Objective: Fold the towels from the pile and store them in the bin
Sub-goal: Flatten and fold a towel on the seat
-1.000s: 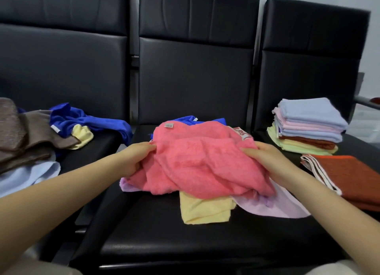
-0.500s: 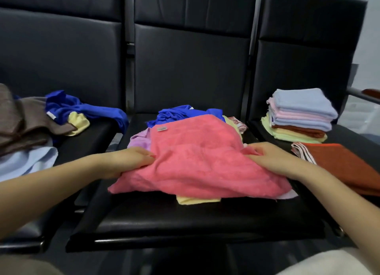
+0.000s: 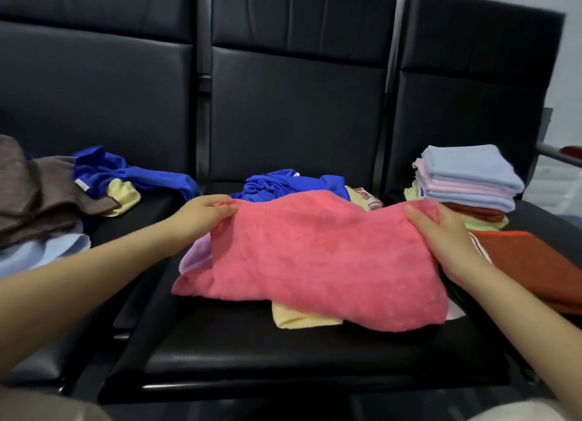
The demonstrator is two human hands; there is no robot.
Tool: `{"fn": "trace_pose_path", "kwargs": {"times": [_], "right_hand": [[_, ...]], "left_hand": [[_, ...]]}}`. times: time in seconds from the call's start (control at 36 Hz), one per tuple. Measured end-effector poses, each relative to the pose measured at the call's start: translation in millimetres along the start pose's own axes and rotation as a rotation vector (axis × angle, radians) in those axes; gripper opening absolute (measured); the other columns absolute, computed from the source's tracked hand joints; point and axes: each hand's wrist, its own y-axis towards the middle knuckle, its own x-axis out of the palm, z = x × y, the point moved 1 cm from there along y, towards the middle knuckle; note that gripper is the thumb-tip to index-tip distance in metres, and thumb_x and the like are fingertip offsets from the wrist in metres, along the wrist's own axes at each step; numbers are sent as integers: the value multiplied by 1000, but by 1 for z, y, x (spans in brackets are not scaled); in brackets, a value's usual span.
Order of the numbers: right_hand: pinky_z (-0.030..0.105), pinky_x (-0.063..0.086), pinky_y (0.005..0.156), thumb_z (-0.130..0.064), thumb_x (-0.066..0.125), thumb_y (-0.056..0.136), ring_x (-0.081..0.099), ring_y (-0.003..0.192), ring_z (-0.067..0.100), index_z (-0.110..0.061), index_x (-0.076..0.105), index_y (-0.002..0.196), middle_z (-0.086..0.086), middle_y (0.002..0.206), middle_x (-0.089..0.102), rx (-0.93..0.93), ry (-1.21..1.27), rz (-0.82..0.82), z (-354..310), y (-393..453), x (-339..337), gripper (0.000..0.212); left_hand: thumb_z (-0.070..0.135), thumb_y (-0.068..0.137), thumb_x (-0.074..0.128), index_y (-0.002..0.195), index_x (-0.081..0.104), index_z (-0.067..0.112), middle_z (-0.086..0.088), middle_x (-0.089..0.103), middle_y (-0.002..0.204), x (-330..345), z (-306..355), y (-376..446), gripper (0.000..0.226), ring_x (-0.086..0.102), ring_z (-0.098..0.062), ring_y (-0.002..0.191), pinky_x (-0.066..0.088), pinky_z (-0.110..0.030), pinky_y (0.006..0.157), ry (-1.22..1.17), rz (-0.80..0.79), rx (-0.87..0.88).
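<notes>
Both hands grasp the pink towel (image 3: 321,256) at its far corners. Left hand (image 3: 201,214) pinches the far-left corner, thumb on top. Right hand (image 3: 441,231) grips the far-right corner, thumb over the edge, fingers under the cloth and hidden.

The far edge is lifted and sags slightly between the hands. The near part drapes down onto the pile on the middle seat (image 3: 283,354).

Under the pink towel:
- yellow towel (image 3: 299,318), sticking out at the near edge
- lilac towel (image 3: 196,252), showing at the left, just below the left wrist
- blue towel (image 3: 283,184), crumpled behind, against the seat back
- a patterned red-and-white cloth (image 3: 370,200), peeking out at the far right; can't make out more

Right seat: folded stack (image 3: 469,181), well apart from the pile. Light blue on top, pink and blue layers below, rust and pale green at the bottom. Just in front of it a rust-orange towel (image 3: 535,263) lies flat with a striped white edge, next to the right wrist.

Left seat: unfolded heap. Brown towel (image 3: 41,197) at the left, another blue cloth (image 3: 126,173) behind it, a pale yellow piece (image 3: 124,195) touching that, a light blue towel (image 3: 41,253) at the near edge.

All seats are black padded chairs in a row. No bin in view.
</notes>
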Motion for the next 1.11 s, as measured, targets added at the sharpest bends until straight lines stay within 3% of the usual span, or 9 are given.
{"fn": "trace_pose_path", "kwargs": {"times": [0.17,0.36,0.47,0.58,0.69,0.81,0.86,0.97,1.11], "right_hand": [[5,43,58,-12,63,93,62,71,-4,-21,68,86,-4,85,68,17,-109,-132,7,8,15,12],[9,43,63,-18,65,92,60,78,8,-8,72,94,2,89,72,64,-214,-261,34,16,25,13],[13,42,64,-14,61,94,58,71,-3,-19,69,86,-3,82,69,49,-268,-354,45,17,32,13],[18,41,63,-19,64,93,52,64,-3,-13,69,85,-7,75,62,53,-169,-249,48,23,28,12],[27,51,74,-20,64,94,63,81,12,-20,71,92,-2,87,71,124,93,-44,47,39,22,7],[15,49,66,-20,62,95,62,79,8,-17,69,95,-4,88,69,183,157,87,47,61,31,7],[24,51,71,-19,62,94,63,80,10,-16,69,98,-2,90,70,261,258,103,46,70,41,8],[20,51,64,-21,65,93,63,76,5,-15,69,104,-2,92,71,348,324,21,44,78,65,13],[19,53,63,-31,75,82,64,73,6,-11,74,91,-4,82,72,315,198,-127,43,67,76,21]], "left_hand": [[20,97,51,99,64,-3,-5,55,85,7,4,34,26,47,-15,78,36,-25,65,72,180,-8],[19,99,45,100,65,9,-4,59,98,13,5,75,22,52,-23,93,38,-31,82,110,261,-66],[19,100,47,106,66,11,-8,62,106,32,-13,86,22,53,-20,94,38,-27,82,105,107,-133],[20,97,53,85,63,19,-7,59,93,37,-30,82,15,50,-17,85,38,-26,66,35,1,-146],[21,94,58,79,58,18,-6,52,81,31,-30,79,15,44,-18,77,32,-26,61,-65,-29,-153],[23,93,61,72,63,20,2,54,68,27,-28,76,21,46,-13,63,36,-22,58,-119,-8,-170],[25,93,61,88,69,25,5,61,76,25,-24,74,9,52,-10,68,41,-19,58,-131,28,-185],[25,95,57,89,67,24,0,50,71,17,-20,69,11,41,-14,59,35,-17,42,-105,79,-195],[21,94,59,97,70,18,-3,59,77,4,-30,59,11,52,-15,62,43,-22,52,-153,59,-225]]}}
